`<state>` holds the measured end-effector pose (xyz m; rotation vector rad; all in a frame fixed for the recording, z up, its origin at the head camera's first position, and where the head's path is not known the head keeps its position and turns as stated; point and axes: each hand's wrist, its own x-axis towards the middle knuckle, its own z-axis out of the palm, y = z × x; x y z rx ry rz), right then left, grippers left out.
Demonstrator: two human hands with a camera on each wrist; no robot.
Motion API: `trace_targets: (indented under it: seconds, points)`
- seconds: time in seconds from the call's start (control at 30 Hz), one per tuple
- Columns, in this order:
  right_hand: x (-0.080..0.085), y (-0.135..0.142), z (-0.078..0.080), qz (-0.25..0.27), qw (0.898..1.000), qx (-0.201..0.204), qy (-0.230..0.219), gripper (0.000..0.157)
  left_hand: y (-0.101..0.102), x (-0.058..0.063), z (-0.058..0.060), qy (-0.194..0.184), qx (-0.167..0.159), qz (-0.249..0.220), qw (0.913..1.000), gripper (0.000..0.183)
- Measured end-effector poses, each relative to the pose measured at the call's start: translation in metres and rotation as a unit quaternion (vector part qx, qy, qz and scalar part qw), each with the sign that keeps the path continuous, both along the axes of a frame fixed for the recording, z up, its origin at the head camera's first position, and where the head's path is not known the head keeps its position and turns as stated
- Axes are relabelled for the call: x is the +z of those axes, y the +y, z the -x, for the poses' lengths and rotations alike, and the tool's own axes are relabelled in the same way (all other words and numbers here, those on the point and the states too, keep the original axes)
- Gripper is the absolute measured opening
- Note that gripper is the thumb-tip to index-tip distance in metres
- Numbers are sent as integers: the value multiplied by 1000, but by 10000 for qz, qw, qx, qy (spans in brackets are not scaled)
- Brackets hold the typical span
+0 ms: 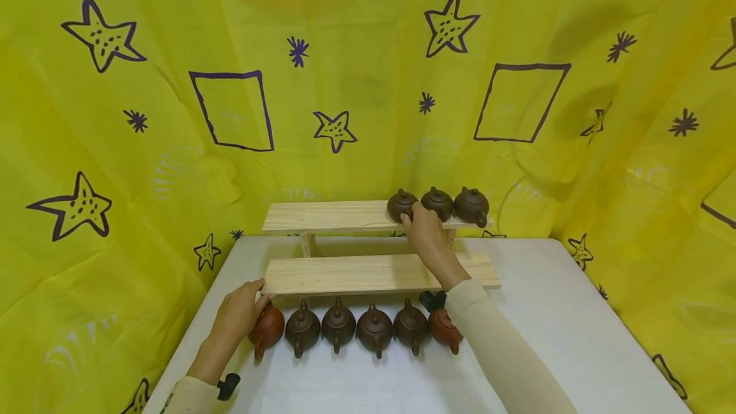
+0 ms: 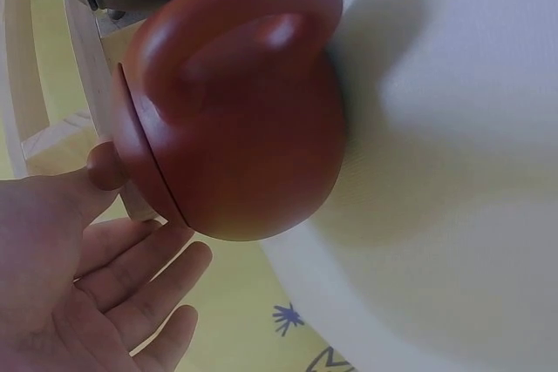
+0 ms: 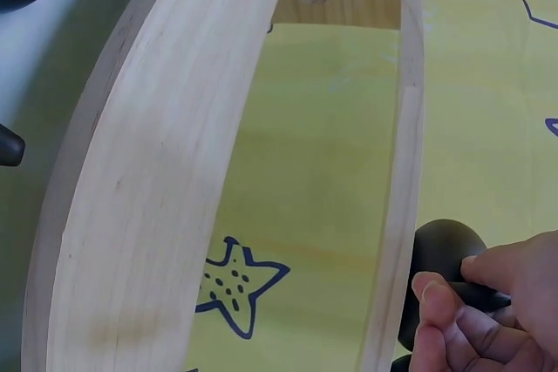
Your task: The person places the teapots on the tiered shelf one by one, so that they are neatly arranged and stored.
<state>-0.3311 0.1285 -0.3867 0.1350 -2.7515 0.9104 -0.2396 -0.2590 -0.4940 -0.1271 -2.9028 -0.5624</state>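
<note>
On the upper shelf (image 1: 328, 216) of a light wooden two-step stand, my right hand (image 1: 430, 238) pinches the handle of a dark brown teapot (image 1: 400, 202), the leftmost of three there. The right wrist view shows thumb and fingertips around that handle, close to the shelf edge. My left hand (image 1: 238, 312) is at the left end of the lower shelf (image 1: 339, 275), fingertips right at its corner and fingers loosely extended. Beside it, a reddish clay teapot (image 1: 267, 324) stands on the table; in the left wrist view its lid knob overlaps the thumb.
Several dark teapots (image 1: 338, 324) and another reddish one (image 1: 445, 328), partly behind my right forearm, line up before the stand on the white table (image 1: 322, 388). Two more dark teapots (image 1: 473, 205) stand at the upper shelf's right end. A yellow patterned curtain (image 1: 368, 94) surrounds the table.
</note>
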Motion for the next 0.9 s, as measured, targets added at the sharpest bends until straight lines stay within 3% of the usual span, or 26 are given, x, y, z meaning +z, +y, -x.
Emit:
trace_targets:
  seconds: [0.5,0.67,0.9]
  points:
    - [-6,5,1,0,9999,-156,-3,40,-1,0,0,4,-53,6,10000,48]
    - [-12,24,-14,145,9997,-2,-214,47,-2,0,0,84,-79,19,9999,47]
    - [-32,58,-48,-17,9996,212,-176,41,-1,2,-1,150,-153,28,9998,47]
